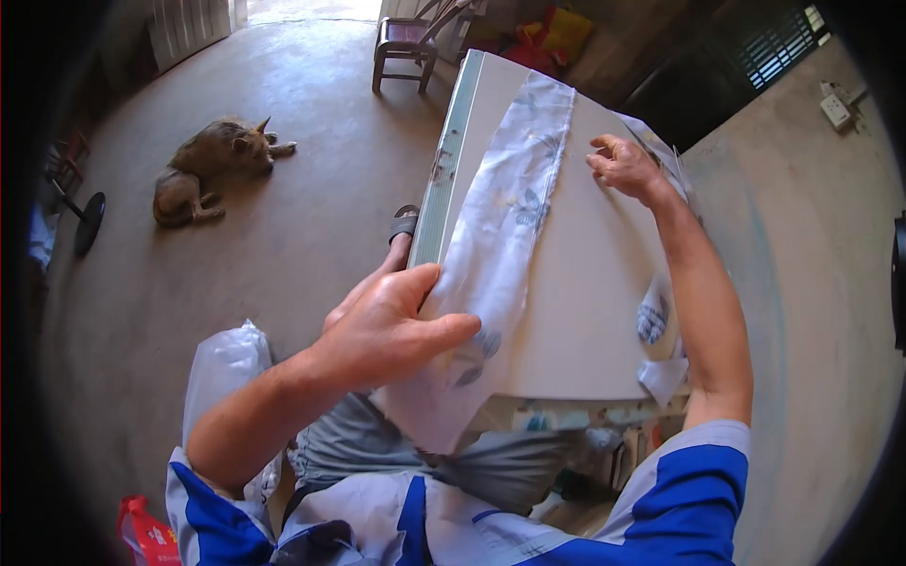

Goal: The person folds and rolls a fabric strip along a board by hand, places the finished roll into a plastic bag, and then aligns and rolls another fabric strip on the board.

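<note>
A long strip of white cloth [500, 203] with grey-blue leaf and flower prints lies lengthwise on the pale tabletop [590, 274]. Its near end hangs over the front edge above my lap. My left hand [392, 321] is at the strip's left edge, thumb stretched across the cloth and apart from the forefinger; its other fingers are partly hidden. Over the right part of the table, my right hand [626, 168] is raised with loosely bent, parted fingers and nothing visible in them. Small printed cloth scraps [653, 316] lie by my right forearm, along the table's right side.
A dog [212, 170] lies on the floor to the left. At the back stands a wooden chair [406, 57]. A white plastic bag [226, 363] is beside my left arm, with a red bag [148, 533] below. A power socket [835, 108] is at right.
</note>
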